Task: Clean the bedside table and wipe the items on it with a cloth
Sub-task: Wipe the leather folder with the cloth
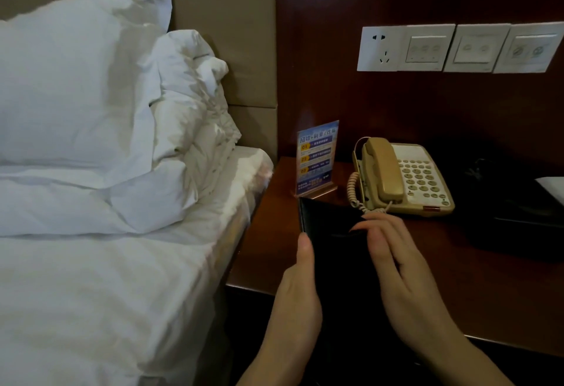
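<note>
**dustbunny_88:** Over the front edge of the bedside table [476, 303], between bed and phone, that's where the black folder thing [335, 233] is. It's lifted off the wood and held in both hands. Any tips for wiping it? No cloth in view that I can spot.

**roomflip:** Looks thin, flat and stiff to me, like a leather-look menu cover, probably light. Glossy too, so I'd guess slippery. Left hand [300, 288] has it at the left edge, thumb straight up the front, other fingers hidden behind. Right hand [393, 251] is flat on the face, fingers nearly straight, pressing rather than gripping.

**dustbunny_88:** So hold by the edges?

**roomflip:** Yeah, 1 hand pinching an edge, wipe the face with the other. Mind the sign stand [316, 158] and the telephone [403, 175] just behind; that coiled cord is right beside the folder's far corner.
</note>
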A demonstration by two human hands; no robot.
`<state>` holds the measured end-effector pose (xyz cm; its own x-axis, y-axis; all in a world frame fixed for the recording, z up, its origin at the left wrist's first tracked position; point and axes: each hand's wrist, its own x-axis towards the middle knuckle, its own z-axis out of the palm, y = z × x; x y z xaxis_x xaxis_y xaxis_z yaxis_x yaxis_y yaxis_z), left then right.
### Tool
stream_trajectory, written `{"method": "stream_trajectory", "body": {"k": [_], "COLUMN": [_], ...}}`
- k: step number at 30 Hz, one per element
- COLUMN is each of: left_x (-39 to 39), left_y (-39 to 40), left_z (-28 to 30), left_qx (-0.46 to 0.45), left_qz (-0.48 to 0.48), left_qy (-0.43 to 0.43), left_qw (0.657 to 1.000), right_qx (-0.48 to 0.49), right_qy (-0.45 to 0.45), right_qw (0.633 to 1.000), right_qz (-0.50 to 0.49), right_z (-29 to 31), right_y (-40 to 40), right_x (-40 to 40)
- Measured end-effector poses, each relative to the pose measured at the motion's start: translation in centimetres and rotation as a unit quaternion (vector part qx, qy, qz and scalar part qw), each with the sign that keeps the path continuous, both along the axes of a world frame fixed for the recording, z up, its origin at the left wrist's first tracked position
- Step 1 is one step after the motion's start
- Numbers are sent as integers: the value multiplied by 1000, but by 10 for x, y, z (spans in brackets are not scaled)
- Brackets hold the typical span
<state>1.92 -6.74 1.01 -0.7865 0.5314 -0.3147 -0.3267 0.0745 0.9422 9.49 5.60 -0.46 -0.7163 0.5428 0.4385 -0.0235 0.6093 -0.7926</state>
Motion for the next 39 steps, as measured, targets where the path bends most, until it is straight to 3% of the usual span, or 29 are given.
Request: {"method": "stream_trajectory", "body": {"k": [4, 11, 13, 17, 19, 22, 25, 30, 34, 39], "left_x": [2, 1, 0, 4, 7, 8, 9, 4, -4, -8], "left_y": [-6, -9, -7, -4, -6, -11, -9, -6, -10, -9], "left_z": [-3, -1, 0, -3, -2, 4, 4, 16, 11, -1], "left_qx": [-12, -8, -8, -9, -6, 24, 21, 28, 76, 65], "left_qz": [-42, 5, -16, -57, -43, -2, 25, -4, -29, 92], "left_qy": [45, 41, 26, 32, 60, 28, 9, 13, 64, 188], "left_qw": [998, 999, 1000, 998, 997, 999, 999, 1000, 995, 976], "right_qx": [0, 143, 145, 60, 92, 176, 198, 21, -219, -307], "right_qy": [-28, -24, -17, -4, -24, -23, -22, 9, 31, 23], "right_qw": [999, 985, 989, 997, 995, 981, 979, 995, 975, 951], "right_qz": [24, 91, 41, -56, -12, 76, 39, -95, -29, 19], "right_z": [-1, -4, -1, 4, 2, 1, 5, 13, 19, 22], "right_y": [-1, -20, -3, 14, -3, -26, -11, 23, 19, 5], "right_x": [0, 4, 2, 1, 5, 12, 9, 4, 10, 13]}}
